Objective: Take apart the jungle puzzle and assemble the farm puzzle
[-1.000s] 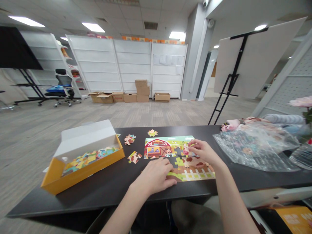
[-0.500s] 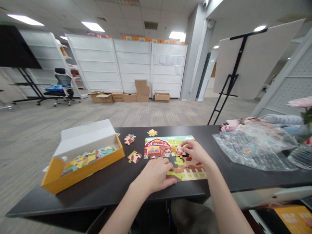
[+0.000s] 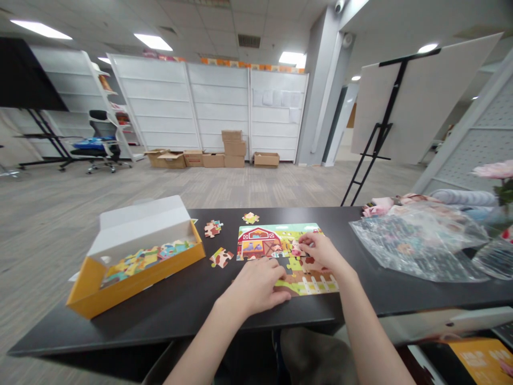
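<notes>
A farm jigsaw puzzle (image 3: 256, 235) with a red barn, green field and white fence lies on the black table. My left hand (image 3: 260, 283) rests over its lower left part, palm down with fingers stretched out. At the upper right, the fingertips of my right hand (image 3: 320, 250) pinch a puzzle piece (image 3: 295, 248) with a pink and white animal on it, low against the picture. That hand and wrist cover part of the puzzle's right side. Loose pieces lie to the left: a brown and white piece (image 3: 221, 258), a pinkish piece (image 3: 212, 229) and a yellow-green piece (image 3: 250, 218).
An open yellow box (image 3: 144, 280) with several puzzle pieces inside stands on the left of the table (image 3: 176, 315). Crinkled clear plastic packaging (image 3: 417, 246) lies on the right, near a glass vase (image 3: 495, 256) with pink flowers. An easel (image 3: 379, 141) stands beyond the table.
My right hand has shifted very slightly, with its fingers still at the animal piece. My left hand stays where it was.
</notes>
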Tool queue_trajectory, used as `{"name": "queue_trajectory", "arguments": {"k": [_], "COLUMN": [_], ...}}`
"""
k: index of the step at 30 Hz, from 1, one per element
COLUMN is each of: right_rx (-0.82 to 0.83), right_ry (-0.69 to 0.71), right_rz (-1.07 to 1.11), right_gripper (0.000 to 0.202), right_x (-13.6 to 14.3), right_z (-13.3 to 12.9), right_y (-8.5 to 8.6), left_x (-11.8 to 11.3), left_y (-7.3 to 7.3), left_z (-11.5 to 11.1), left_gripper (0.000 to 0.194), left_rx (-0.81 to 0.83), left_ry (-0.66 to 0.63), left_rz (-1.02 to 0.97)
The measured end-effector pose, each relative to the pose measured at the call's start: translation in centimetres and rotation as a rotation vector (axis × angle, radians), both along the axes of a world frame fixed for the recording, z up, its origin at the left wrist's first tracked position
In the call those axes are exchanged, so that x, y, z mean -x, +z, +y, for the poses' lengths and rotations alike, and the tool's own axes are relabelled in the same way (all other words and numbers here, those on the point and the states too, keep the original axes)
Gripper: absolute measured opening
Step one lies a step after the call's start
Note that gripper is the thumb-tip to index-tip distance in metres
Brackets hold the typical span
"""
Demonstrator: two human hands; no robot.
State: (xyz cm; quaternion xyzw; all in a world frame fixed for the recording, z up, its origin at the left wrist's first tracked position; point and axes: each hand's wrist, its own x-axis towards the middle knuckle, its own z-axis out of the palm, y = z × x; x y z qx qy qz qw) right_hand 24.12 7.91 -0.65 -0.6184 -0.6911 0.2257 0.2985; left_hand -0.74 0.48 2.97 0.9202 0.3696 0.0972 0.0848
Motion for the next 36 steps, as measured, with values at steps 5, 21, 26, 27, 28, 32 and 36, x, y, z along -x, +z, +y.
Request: {"name": "queue_trajectory", "arguments": {"k": [5,21,26,27,28,32,36], "right_rx": [0.005,0.006,-0.004,-0.006,-0.011,-0.024,-0.014], "right_ry": [0.005,0.103,0.109,0.108,0.107,0.105,0.091], "right_rz": [0.039,-0.108,-0.148,-0.154,-0.164,-0.231,-0.279], "right_gripper": [0.013,0.043,0.041,0.04,0.04,0.04,0.035], "right_x": [0.2,0.1,0.1,0.1,0.1,0.1,0.1], "right_z": [-0.2,-1.1,-1.0,-1.0,-1.0,-0.9,-0.9], "right_y": [-0.2,0.4,0.3,0.2,0.2,0.2,0.3], "left_x": [0.0,0.2,0.2,0.2,0.2,0.1,0.1], "left_y": [0.0,-0.3,-0.3,-0.3,-0.3,-0.4,-0.7], "left_z": [0.0,-0.1,-0.2,-0.2,-0.2,-0.3,-0.3], "left_gripper": [0.031,0.034,0.033,0.033,0.033,0.033,0.032], "left_rx": [0.008,0.038,0.049,0.048,0.047,0.039,0.026], "left_ry": [-0.011,-0.085,-0.09,-0.09,-0.09,-0.093,-0.105], "left_rz": [-0.014,-0.045,-0.053,-0.054,-0.055,-0.065,-0.075]}}
